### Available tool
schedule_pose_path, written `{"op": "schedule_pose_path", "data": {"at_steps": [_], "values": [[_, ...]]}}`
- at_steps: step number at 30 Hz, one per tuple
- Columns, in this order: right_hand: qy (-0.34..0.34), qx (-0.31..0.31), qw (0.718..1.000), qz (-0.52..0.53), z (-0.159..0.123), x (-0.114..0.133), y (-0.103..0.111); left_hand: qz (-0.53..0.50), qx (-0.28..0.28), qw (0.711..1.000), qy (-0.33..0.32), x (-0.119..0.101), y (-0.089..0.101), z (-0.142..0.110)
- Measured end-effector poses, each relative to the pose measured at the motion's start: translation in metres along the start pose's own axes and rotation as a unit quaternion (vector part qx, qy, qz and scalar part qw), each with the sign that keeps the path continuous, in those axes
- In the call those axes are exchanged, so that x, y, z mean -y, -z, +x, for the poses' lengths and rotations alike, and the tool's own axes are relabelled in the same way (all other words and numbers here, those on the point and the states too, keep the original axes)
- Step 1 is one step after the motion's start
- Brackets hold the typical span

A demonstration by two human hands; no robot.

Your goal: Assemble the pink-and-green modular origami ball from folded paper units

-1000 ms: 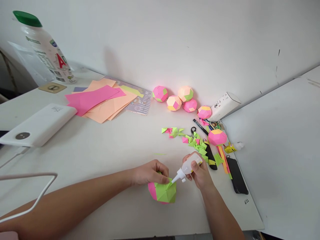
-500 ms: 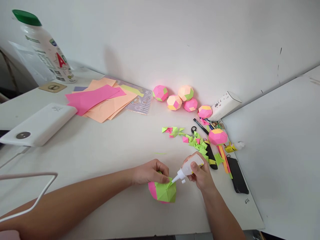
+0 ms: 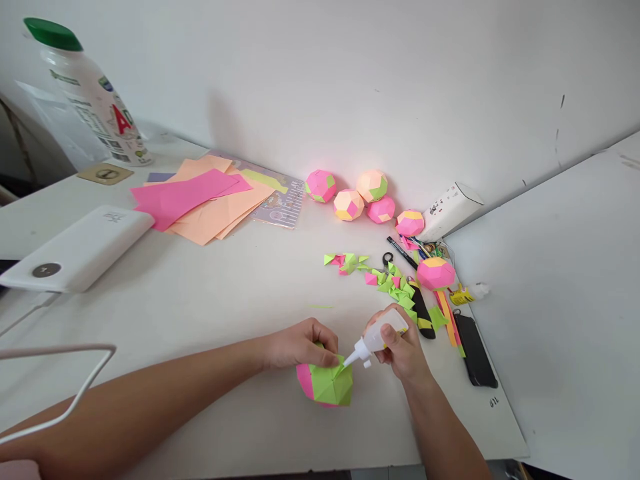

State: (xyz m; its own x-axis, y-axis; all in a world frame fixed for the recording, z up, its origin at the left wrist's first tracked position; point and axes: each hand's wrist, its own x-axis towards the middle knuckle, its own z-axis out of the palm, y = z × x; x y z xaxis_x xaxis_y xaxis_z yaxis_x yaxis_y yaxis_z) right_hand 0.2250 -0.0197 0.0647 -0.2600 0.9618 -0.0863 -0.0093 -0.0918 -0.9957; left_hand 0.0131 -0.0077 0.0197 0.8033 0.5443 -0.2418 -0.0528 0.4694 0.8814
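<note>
One green-and-pink paper ball [image 3: 331, 388] was near the front edge of the tabletop [image 3: 230, 293], in the closed grip of the left hand [image 3: 300, 345]. The right hand [image 3: 404, 353] had its grip wrapped around a squeeze bottle [image 3: 379, 333], whose nozzle tip [image 3: 347, 362] was at the ball's green side. Paper pieces [image 3: 391, 288] lay just beyond that hand.

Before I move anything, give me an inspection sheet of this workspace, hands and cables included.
Surface: white table, small dark marks near its right edge.
Job's things: green-and-pink paper ball; squeeze bottle, nozzle at the ball's green side; six other paper balls.
Clutter: small paper pieces, black-and-yellow tool, paper sheets.
Hands: left hand grips the ball; right hand holds the squeeze bottle.
Cables: one at the power bank; white cord looping before the left forearm.
Surroundings: pale wall behind; other people, nothing seen.
</note>
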Motion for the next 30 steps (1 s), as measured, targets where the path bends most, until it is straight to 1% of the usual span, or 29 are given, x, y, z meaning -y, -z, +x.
{"op": "schedule_pose_path", "data": {"at_steps": [21,30], "values": [[0.028,0.003,0.999,0.036,0.0014,-0.0023,-0.0033,0.007,0.001,1.0,-0.003,0.0012,0.0011,0.0002],[0.037,-0.005,0.998,0.052,-0.0011,-0.0053,-0.0049,0.011,0.001,1.0,-0.005,0.002,0.0017,0.0015]]}}
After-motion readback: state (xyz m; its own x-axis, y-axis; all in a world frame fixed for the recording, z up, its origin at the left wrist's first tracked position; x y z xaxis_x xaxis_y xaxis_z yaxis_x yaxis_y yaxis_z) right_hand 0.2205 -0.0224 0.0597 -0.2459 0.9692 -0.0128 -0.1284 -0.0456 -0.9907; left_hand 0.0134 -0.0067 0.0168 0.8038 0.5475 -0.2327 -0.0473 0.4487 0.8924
